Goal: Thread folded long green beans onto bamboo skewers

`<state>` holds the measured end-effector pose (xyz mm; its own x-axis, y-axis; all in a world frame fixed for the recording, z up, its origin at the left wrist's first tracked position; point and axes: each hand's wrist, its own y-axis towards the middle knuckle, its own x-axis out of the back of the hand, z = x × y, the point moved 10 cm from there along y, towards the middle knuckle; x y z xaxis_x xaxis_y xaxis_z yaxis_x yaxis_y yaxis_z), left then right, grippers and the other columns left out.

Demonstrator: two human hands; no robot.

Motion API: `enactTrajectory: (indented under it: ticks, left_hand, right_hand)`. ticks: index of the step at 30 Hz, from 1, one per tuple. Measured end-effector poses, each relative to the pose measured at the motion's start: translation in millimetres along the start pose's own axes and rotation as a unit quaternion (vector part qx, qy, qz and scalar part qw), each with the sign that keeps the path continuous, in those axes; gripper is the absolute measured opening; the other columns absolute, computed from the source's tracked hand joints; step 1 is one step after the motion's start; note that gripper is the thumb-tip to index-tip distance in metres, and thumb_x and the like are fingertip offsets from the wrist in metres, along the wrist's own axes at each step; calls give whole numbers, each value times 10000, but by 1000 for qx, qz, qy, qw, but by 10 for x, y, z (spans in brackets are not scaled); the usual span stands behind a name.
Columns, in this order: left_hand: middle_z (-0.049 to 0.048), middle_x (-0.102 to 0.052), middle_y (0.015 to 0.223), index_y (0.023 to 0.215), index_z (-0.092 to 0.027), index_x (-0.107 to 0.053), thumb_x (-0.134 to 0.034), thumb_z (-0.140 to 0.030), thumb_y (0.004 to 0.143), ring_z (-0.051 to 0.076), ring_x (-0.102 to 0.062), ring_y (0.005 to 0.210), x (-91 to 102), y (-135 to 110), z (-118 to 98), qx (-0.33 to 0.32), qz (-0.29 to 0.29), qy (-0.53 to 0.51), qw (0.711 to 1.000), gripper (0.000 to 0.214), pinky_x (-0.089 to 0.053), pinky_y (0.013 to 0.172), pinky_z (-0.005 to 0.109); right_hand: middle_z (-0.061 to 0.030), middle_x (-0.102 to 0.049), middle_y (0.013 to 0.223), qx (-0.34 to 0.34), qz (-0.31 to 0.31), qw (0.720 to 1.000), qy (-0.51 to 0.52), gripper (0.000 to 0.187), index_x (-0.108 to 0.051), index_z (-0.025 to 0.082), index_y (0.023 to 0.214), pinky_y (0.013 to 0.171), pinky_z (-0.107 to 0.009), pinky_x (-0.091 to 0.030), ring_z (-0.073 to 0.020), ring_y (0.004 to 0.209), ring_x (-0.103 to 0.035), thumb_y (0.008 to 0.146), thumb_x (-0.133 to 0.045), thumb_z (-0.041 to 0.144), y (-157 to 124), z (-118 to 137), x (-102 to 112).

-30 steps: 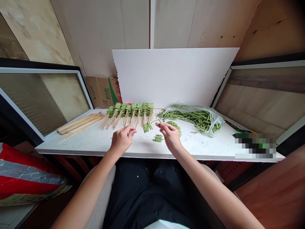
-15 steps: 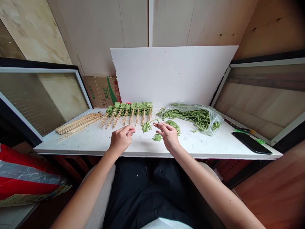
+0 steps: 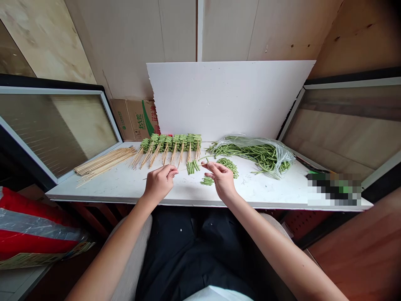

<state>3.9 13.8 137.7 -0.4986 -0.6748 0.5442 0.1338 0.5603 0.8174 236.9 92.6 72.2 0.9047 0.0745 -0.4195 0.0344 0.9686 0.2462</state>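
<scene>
My left hand (image 3: pixel 161 182) is closed in a pinch on a thin bamboo skewer, most of it hidden by the fingers. Between the two hands sits a short row of cut green bean pieces (image 3: pixel 193 167), lined up with the skewer; whether they are all threaded is too small to tell. My right hand (image 3: pixel 222 179) pinches the skewer's other end (image 3: pixel 204 164) between thumb and fingertips. Just beside the right fingers, a small row of cut bean pieces (image 3: pixel 207 181) lies on the white table. A heap of cut beans (image 3: pixel 228 166) is right behind that hand.
Finished bean skewers (image 3: pixel 173 143) stand stacked at the back, sticks toward me. Loose bamboo skewers (image 3: pixel 105 163) lie at left. A clear plastic bag (image 3: pixel 280 156) holds long green beans (image 3: pixel 257 155) at right. A blurred dark object (image 3: pixel 333 189) lies at the right end of the white table (image 3: pixel 103 190).
Both hands hold almost the same pose, with the bean pieces still between them. The view has shifted very slightly.
</scene>
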Motion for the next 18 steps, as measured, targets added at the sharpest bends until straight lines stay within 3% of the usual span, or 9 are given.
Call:
enactTrajectory:
  ticks: [10, 18]
  left_hand:
    - [19, -774, 800, 892, -210, -721, -591, -202, 991, 163, -695, 673, 29, 12, -113, -14, -11, -25, 1000, 164, -478, 643, 266]
    - [35, -756, 773, 923, -208, -717, -573, -292, 1012, 168, -693, 660, 60, 39, 5, 55, -1, -62, 997, 189, -506, 639, 269]
  right_hand:
    - [-89, -806, 929, -7, 2, 999, -33, 377, -801, 190, 779, 772, -380, -650, -292, 971, -777, 661, -935, 522, -88, -95, -82]
    - [-60, -810, 1021, -5, 47, 999, -14, 344, -821, 238, 901, 826, -368, -625, -257, 1015, -762, 691, -925, 490, -83, 26, -189]
